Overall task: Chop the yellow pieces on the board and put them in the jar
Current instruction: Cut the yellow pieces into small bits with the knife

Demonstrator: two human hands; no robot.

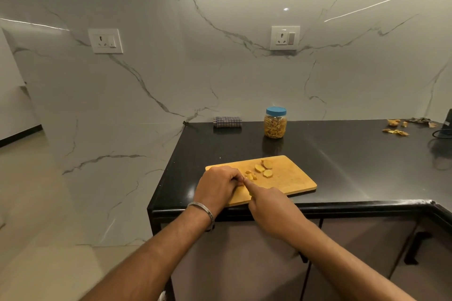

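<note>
Two hands meet over the near left part of a wooden cutting board [288,178] that lies on a black counter [354,161]. The left hand [216,187] has its fingers curled down, apparently pinning a small yellow piece, though the piece itself is hidden under the fingertips. The right hand [271,203] is closed as if around a knife handle, its forefinger stretched forward along the top toward the left fingertips; the blade itself cannot be made out, only a sliver of yellow at the hand's lower edge.

The yellow pieces [261,170] lie just beyond the fingertips, farther from the person and a little to the right. A few small cut bits sit closest, nearly touching the hands; three larger slices lie behind them toward the board's far edge. The group trails diagonally away to the right, so the right hand is likely the nearer one for drawing the next slice in.

The jar [275,122] stands well beyond the board, almost straight behind the pieces, near the marble wall. Its blue lid is on and it is already mostly full of yellowish strips. Any transfer would have to travel forward, away from the person, with the lid taken off first.

A folded checked cloth [227,121] lies left of the jar, and peel scraps [397,127] sit far to the right.
</note>
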